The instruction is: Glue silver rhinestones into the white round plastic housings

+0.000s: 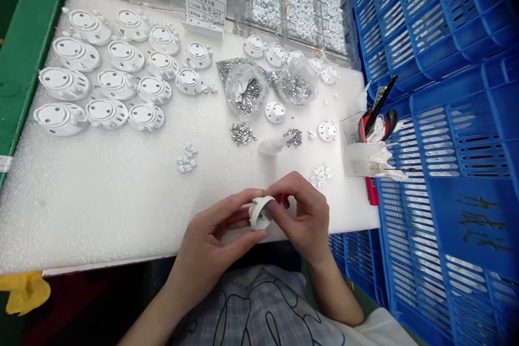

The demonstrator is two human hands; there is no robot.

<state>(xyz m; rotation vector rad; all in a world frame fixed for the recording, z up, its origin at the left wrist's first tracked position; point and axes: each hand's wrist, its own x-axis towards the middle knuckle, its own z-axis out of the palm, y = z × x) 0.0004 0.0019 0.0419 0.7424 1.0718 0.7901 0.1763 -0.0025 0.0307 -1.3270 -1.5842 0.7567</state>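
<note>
Near the front edge of the white foam surface (121,194), a small white hollow shell (260,213) is held up between both hands, its open side tilted toward me. My left hand (221,232) pinches it from the left, thumb below and fingers above. The fingers of my right hand (302,213) hold its right rim and reach into the opening. Something small and dark shows inside the shell, too small to name. Just beyond the hands stands a white bottle with a nozzle (271,146), beside small piles of metal parts (242,133).
Rows of white oval pieces (106,113) lie at the left. Bags of metal parts (247,89) sit mid-surface. Clear trays of white parts (300,0) line the back. A clear holder (352,157) with pliers (379,111) stands right, beside blue crates (446,135).
</note>
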